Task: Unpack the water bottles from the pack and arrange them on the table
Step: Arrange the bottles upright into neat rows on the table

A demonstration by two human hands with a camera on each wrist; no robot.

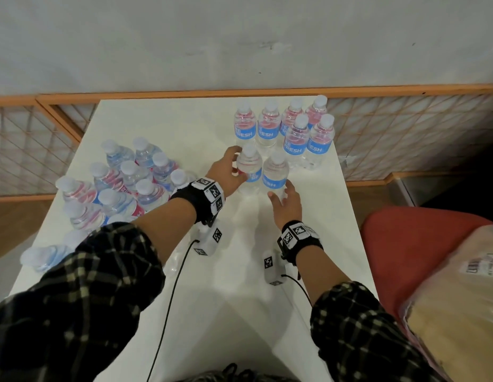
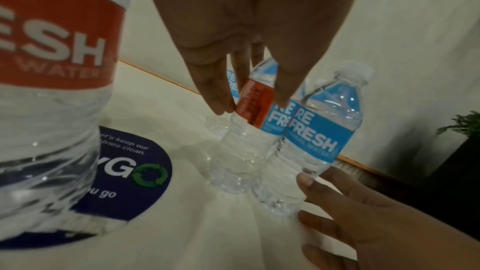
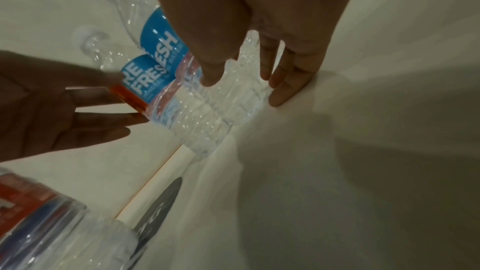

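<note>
Two upright water bottles with blue and red labels stand side by side mid-table. My left hand (image 1: 234,166) touches the left bottle (image 1: 249,168) with straight fingers; in the left wrist view thumb and fingertips (image 2: 221,106) flank its label (image 2: 259,108). My right hand (image 1: 279,193) is open at the base of the right bottle (image 1: 275,175), whose lower body (image 3: 233,93) sits between thumb and straight fingers (image 3: 279,93). Several arranged bottles (image 1: 289,128) stand behind them at the far right. The plastic-wrapped pack (image 1: 116,186) holds several bottles at the left.
The white table (image 1: 240,285) ends close to the right of the arranged bottles. A red chair (image 1: 405,244) with a wrapped parcel (image 1: 460,299) stands to the right. A round blue sticker (image 2: 135,171) lies on the table beside the pack. A wall and lattice rail run behind.
</note>
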